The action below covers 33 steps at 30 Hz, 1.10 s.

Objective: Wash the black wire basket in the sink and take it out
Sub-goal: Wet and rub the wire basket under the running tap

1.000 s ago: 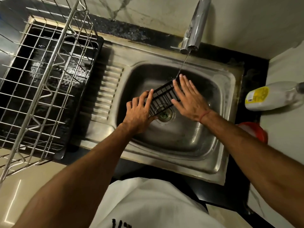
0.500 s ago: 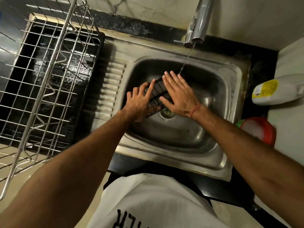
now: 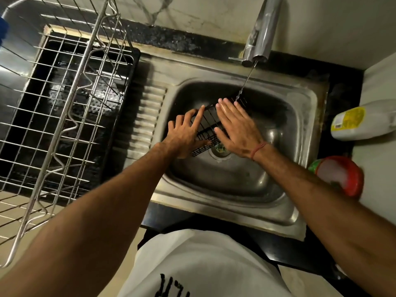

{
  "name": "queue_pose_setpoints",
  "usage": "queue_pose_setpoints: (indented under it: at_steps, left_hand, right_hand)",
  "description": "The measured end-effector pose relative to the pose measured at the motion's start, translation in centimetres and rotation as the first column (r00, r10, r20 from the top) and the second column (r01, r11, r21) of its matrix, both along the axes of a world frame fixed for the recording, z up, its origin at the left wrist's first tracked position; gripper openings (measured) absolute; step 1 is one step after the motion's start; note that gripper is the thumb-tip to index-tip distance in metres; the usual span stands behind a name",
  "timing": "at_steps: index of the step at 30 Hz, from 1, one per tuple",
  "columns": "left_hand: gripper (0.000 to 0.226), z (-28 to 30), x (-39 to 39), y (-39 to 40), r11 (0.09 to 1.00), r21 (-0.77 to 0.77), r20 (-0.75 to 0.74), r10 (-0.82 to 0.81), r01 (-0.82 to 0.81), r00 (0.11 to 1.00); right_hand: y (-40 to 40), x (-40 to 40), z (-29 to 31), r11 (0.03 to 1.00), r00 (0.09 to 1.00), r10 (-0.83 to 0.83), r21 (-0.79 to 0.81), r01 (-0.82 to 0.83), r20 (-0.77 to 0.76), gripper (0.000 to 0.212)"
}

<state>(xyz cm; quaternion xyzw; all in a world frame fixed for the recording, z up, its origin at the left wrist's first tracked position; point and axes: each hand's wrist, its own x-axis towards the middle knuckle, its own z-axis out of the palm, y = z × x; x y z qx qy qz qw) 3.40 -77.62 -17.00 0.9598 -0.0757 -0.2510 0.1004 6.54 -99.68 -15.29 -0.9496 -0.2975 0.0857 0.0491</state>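
Both forearms reach forward, the left hand [image 3: 186,133] and the right hand [image 3: 237,129] flat, fingers straight.

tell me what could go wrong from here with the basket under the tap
1. The left hand and right hand press the black wire basket with mostly straight, wet fingers, so it may slip and drop into the sink.
2. The water stream hits only the basket's far end, so the near end may stay unrinsed.
3. A fingertip could catch in the wire grid.
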Motion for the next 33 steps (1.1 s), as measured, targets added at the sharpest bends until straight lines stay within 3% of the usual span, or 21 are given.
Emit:
queue_pose_setpoints:
  at_steps: [3, 7, 10, 13, 16, 19, 22, 25, 28, 31, 33]
  left_hand:
    - [0.121, 0.0, 0.2, -0.1, 1.0, -0.004, -0.031, 0.003, -0.003, 1.0]
    - [0.122, -0.1, 0.5, -0.1, 1.0, 0.003, -0.034, -0.001, 0.002, 0.999]
    - [0.122, -0.1, 0.7, 0.0, 1.0, 0.006, -0.044, 0.002, -0.002, 0.999]
    - [0.12, -0.1, 0.5, -0.2, 1.0, 0.015, -0.022, -0.012, 0.012, 1.0]
    - [0.12, 0.0, 0.7, -0.2, 1.0, 0.015, -0.032, -0.017, 0.018, 0.999]
    - [0.119, 0.0, 0.7, -0.4, 0.999, 0.021, -0.019, -0.036, 0.036, 0.999]
    - [0.12, 0.1, 0.9, -0.4, 0.999, 0.017, -0.022, -0.045, 0.045, 0.999]
    - [0.119, 0.0, 1.2, -0.4, 0.999, 0.01, -0.021, -0.053, 0.053, 0.998]
    - [0.121, 0.0, 1.5, -0.6, 0.999, 0.006, -0.043, -0.041, 0.041, 0.998]
    - [0.122, 0.1, 2.1, -1.0, 0.999, -0.008, -0.06, -0.037, 0.037, 0.998]
    - [0.123, 0.2, 2.5, -1.0, 0.999, -0.028, -0.075, -0.031, 0.029, 0.997]
  right_hand:
    - [-2.0, 2.0, 0.6, 0.986, 0.986, -0.165, 0.033, 0.166, -0.012, 0.068]
    - [-1.9, 1.8, 0.1, 0.995, 0.995, 0.098, -0.002, -0.098, -0.007, 0.071]
    - [-1.9, 2.4, 0.7, 0.995, 0.996, -0.093, 0.026, 0.093, -0.018, 0.072]
    - [-1.9, 1.5, 0.2, 0.996, 0.996, 0.084, 0.001, -0.084, -0.021, 0.071]
    - [-1.3, 1.3, 0.6, 0.993, 0.994, -0.11, 0.037, 0.11, -0.005, 0.07]
    - [-0.8, 0.8, 0.0, 0.999, 0.999, 0.05, 0.017, -0.05, 0.002, 0.069]
    - [0.2, 0.4, 0.2, 0.994, 0.995, -0.1, 0.053, 0.101, -0.018, 0.069]
    - [0.1, 0.5, -0.4, 0.999, 0.999, 0.027, 0.04, -0.026, -0.018, 0.069]
    - [0.1, 0.9, 0.3, 0.982, 0.983, -0.172, 0.07, 0.176, -0.058, 0.069]
    - [0.3, 0.6, 0.0, 0.998, 0.998, -0.008, 0.055, 0.011, -0.061, 0.07]
    - [0.0, 1.1, 0.1, 0.979, 0.981, -0.191, 0.065, 0.193, -0.046, 0.069]
